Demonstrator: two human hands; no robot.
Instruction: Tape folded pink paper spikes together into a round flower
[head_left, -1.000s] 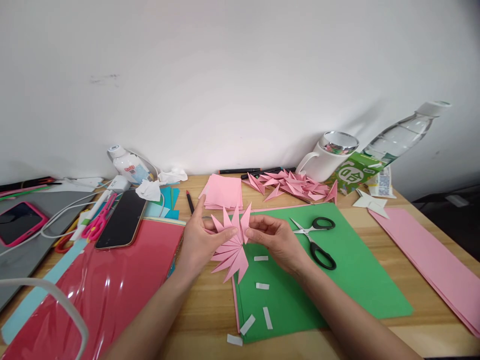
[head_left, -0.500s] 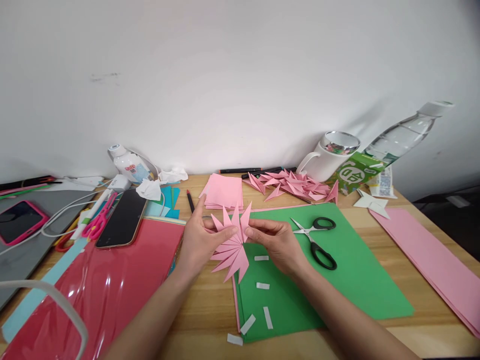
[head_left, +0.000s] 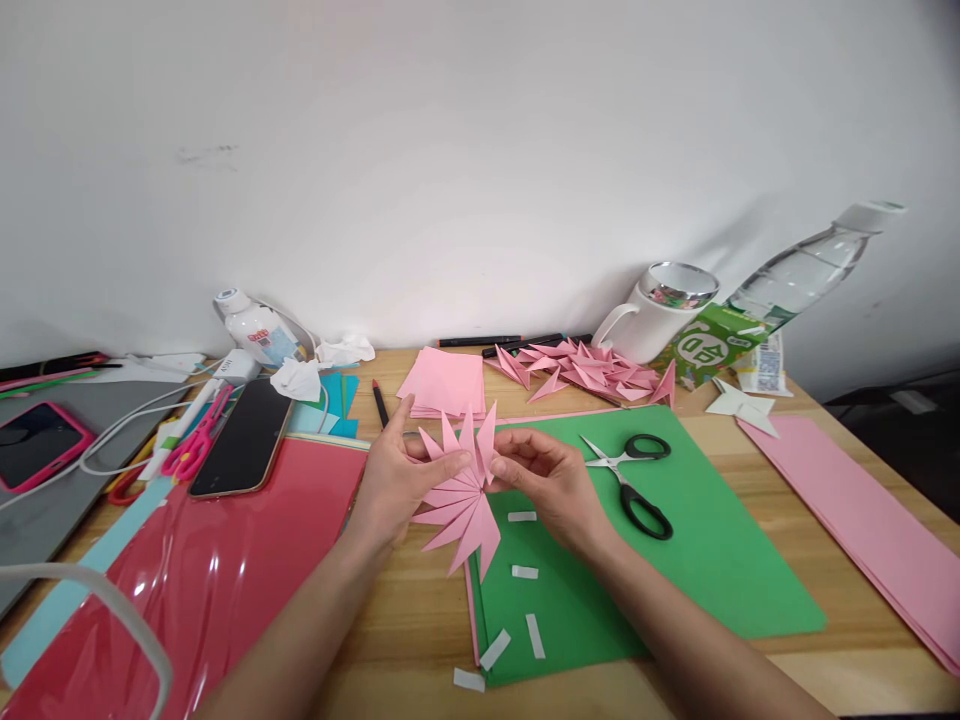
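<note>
Pink paper fan held over left edge of green sheet. Clamped by left hand, thumb on top, index finger raised; right-side point pinched by right hand, other fingers curled. Scissors laid open on green sheet; folded pink pieces heaped behind.

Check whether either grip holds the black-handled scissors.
No, the left grip and right grip both hold the pink paper fan, while the black-handled scissors lie on the green paper.
</note>
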